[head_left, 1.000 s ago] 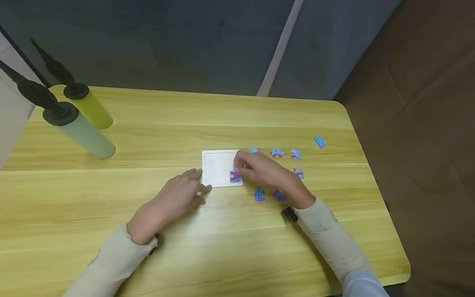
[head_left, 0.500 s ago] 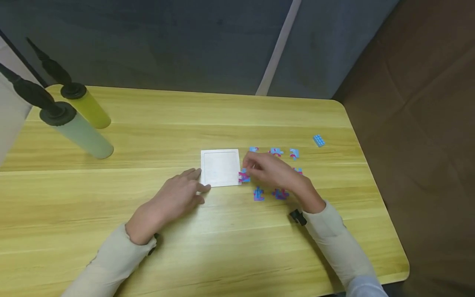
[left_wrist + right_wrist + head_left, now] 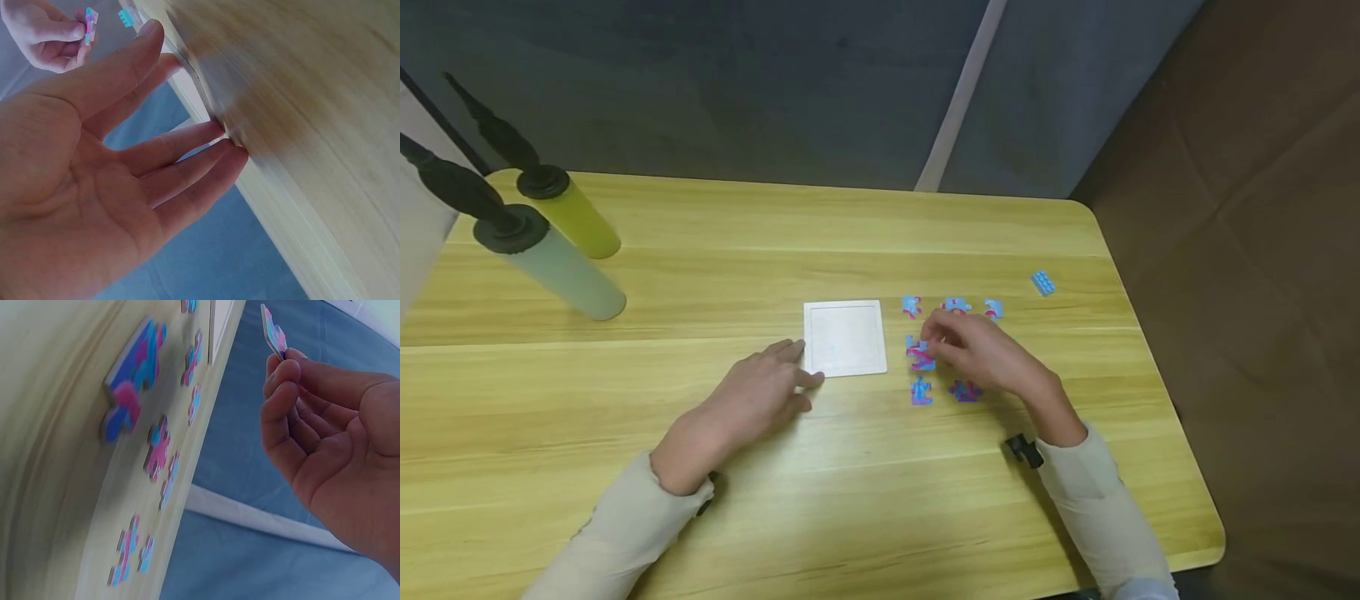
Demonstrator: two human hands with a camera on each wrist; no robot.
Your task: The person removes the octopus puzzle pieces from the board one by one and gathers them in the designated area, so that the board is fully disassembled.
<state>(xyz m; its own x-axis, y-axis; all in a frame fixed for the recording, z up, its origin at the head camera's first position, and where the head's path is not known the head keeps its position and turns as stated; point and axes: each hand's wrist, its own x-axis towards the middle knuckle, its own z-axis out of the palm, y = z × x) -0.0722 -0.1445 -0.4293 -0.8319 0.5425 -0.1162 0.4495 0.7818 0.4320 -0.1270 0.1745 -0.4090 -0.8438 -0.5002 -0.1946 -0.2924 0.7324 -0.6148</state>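
A jigsaw puzzle piece [image 3: 275, 334] in pink and blue is pinched between thumb and fingers of my right hand [image 3: 981, 350], raised off the table in the right wrist view. In the head view this hand is right of the square white puzzle tray [image 3: 846, 374], over the loose pieces. My left hand [image 3: 748, 400] has its fingers extended, with fingertips at the tray's left edge and lower left corner. Several more pieces lie spaced in rows, among them a top left piece [image 3: 912, 306], a top right piece [image 3: 993, 309] and a bottom left piece [image 3: 921, 392].
A small blue toy brick [image 3: 1042, 283] lies farther back on the right of the wooden table [image 3: 820, 517]. At the left stand a pale green cylinder [image 3: 576, 279] and a yellow cylinder [image 3: 583, 221], both with black tops. A dark curtain [image 3: 700, 92] hangs behind.
My right hand has moved right, carrying the puzzle piece from over the tray's right side to above the loose pieces. The left hand has stayed at the tray's edge.
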